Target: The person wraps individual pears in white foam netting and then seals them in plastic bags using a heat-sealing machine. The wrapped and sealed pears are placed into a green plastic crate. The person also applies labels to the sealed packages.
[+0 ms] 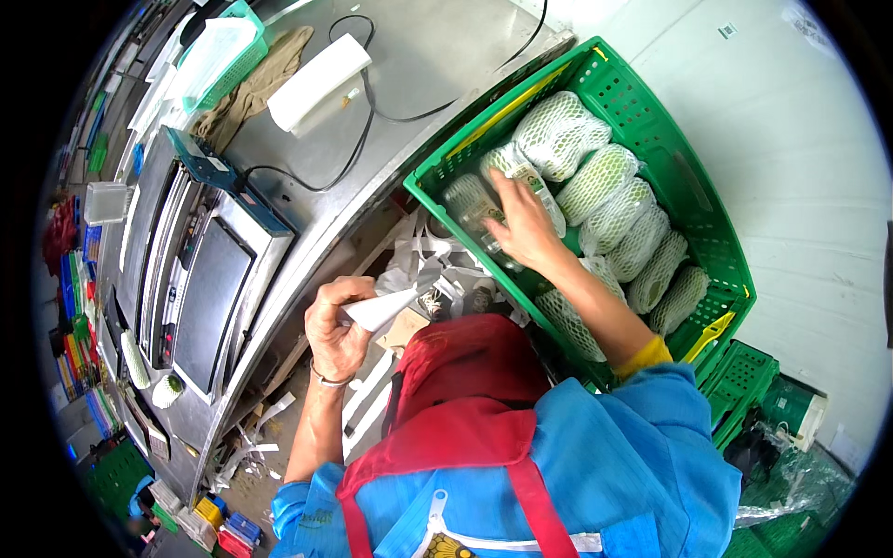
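My left hand (340,328) grips a folded strip of white paper (382,307), which looks like label backing, beside the metal table's edge. Over the left part of a green plastic crate (704,188) is my right hand (523,227), its fingers spread. Its fingertips are at a blurred, netted pack (471,199) bearing a label; whether they grip it is unclear. Another labelled pack (541,192) lies just beyond the hand. Several green vegetables or fruits in white foam netting (600,185) fill the crate's middle and far side.
On the metal table (425,63) stand a weighing and labelling machine (213,300), a black cable (363,139), a white roll (319,82), a brown cloth (258,84) and a teal basket (237,63). Paper scraps (244,453) litter the floor. A white wall (788,174) borders the crate.
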`<act>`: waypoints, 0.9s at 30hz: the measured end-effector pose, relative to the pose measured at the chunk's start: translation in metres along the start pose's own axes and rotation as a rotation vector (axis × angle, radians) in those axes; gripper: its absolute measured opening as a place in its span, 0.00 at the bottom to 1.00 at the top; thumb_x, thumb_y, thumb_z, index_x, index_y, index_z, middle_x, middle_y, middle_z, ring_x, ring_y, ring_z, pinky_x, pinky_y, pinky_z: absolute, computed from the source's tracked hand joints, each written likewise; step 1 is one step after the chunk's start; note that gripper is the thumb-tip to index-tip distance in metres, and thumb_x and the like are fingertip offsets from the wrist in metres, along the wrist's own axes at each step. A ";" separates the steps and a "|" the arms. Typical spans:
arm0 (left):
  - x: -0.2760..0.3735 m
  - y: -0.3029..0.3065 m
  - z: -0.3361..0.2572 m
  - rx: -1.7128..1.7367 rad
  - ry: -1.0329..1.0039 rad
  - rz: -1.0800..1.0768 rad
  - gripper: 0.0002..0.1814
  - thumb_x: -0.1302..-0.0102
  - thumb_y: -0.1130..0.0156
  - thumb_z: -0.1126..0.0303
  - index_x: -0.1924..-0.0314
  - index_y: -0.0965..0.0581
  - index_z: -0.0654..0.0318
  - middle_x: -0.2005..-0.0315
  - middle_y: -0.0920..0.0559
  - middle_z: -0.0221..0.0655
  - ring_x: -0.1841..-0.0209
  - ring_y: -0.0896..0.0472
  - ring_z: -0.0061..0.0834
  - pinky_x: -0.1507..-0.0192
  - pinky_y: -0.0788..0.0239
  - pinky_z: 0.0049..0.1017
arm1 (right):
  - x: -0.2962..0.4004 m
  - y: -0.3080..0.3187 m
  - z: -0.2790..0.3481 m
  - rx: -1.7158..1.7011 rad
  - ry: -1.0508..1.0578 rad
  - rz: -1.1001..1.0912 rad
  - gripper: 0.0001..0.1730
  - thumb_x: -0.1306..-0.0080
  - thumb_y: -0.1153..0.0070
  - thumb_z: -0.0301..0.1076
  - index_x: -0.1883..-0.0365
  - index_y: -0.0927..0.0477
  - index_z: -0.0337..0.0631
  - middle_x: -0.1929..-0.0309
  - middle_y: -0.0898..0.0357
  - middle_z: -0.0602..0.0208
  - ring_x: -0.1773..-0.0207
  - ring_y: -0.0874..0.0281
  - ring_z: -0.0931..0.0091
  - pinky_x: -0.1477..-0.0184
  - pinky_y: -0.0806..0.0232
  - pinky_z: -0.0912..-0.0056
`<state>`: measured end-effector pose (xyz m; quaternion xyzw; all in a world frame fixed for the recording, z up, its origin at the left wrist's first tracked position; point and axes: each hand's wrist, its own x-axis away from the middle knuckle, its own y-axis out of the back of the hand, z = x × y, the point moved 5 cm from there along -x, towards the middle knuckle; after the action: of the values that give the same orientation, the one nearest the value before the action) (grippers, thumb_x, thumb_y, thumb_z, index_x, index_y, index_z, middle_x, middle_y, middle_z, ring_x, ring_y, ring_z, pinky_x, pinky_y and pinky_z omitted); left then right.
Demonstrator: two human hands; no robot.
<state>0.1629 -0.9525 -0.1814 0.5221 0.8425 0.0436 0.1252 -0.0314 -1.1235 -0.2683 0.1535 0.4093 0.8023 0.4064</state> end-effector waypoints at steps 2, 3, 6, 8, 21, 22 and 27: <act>-0.001 0.000 -0.007 -0.098 -0.073 0.104 0.11 0.47 0.31 0.70 0.76 0.26 0.64 0.79 0.23 0.31 0.74 0.25 0.25 0.73 0.35 0.22 | 0.012 0.013 0.036 -0.792 -0.070 0.205 0.35 0.41 0.41 0.31 0.38 0.40 0.35 0.48 0.28 0.55 0.47 0.30 0.66 0.47 0.35 0.66; -0.002 -0.001 -0.010 -0.149 -0.115 0.162 0.11 0.48 0.31 0.70 0.77 0.26 0.64 0.80 0.24 0.31 0.75 0.25 0.25 0.73 0.36 0.22 | 0.020 0.018 0.055 -1.097 -0.019 0.336 0.34 0.41 0.41 0.31 0.38 0.39 0.36 0.47 0.29 0.58 0.47 0.30 0.71 0.48 0.35 0.69; -0.003 -0.014 -0.009 -0.214 -0.155 0.131 0.12 0.51 0.32 0.71 0.80 0.28 0.64 0.81 0.25 0.30 0.74 0.27 0.30 0.68 0.37 0.26 | 0.043 0.022 0.104 -0.996 0.166 0.350 0.23 0.41 0.44 0.24 0.46 0.30 0.35 0.54 0.23 0.59 0.53 0.24 0.73 0.56 0.30 0.73; -0.007 -0.029 -0.011 -0.159 -0.119 0.163 0.10 0.50 0.33 0.70 0.75 0.26 0.66 0.76 0.24 0.32 0.69 0.25 0.30 0.62 0.36 0.25 | 0.049 0.023 0.105 -0.916 0.071 0.287 0.12 0.40 0.46 0.23 0.57 0.26 0.33 0.65 0.21 0.59 0.62 0.22 0.75 0.59 0.30 0.73; 0.058 -0.077 0.024 -0.008 -0.051 0.473 0.16 0.54 0.27 0.75 0.82 0.31 0.64 0.85 0.30 0.29 0.80 0.32 0.22 0.78 0.44 0.23 | 0.159 0.111 0.066 -0.659 -0.007 -0.361 0.01 0.38 0.47 0.24 0.68 0.24 0.36 0.70 0.24 0.63 0.70 0.27 0.75 0.68 0.35 0.76; 0.061 -0.074 0.025 0.002 -0.075 0.457 0.16 0.53 0.28 0.75 0.81 0.30 0.64 0.83 0.29 0.30 0.78 0.30 0.23 0.77 0.42 0.23 | 0.174 0.130 0.038 -0.704 -0.161 -0.425 0.03 0.38 0.48 0.23 0.66 0.25 0.37 0.70 0.24 0.63 0.70 0.28 0.77 0.68 0.35 0.77; 0.079 -0.059 0.019 -0.026 0.031 0.431 0.05 0.47 0.37 0.80 0.70 0.25 0.67 0.72 0.20 0.36 0.69 0.22 0.25 0.65 0.32 0.22 | 0.218 0.107 -0.086 -0.355 -0.484 0.090 0.12 0.42 0.45 0.32 0.62 0.27 0.37 0.71 0.26 0.62 0.67 0.29 0.76 0.64 0.35 0.70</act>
<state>0.0835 -0.9101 -0.2245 0.6879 0.7125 0.0884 0.1065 -0.2737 -1.0353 -0.2571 0.2848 0.1469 0.8186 0.4767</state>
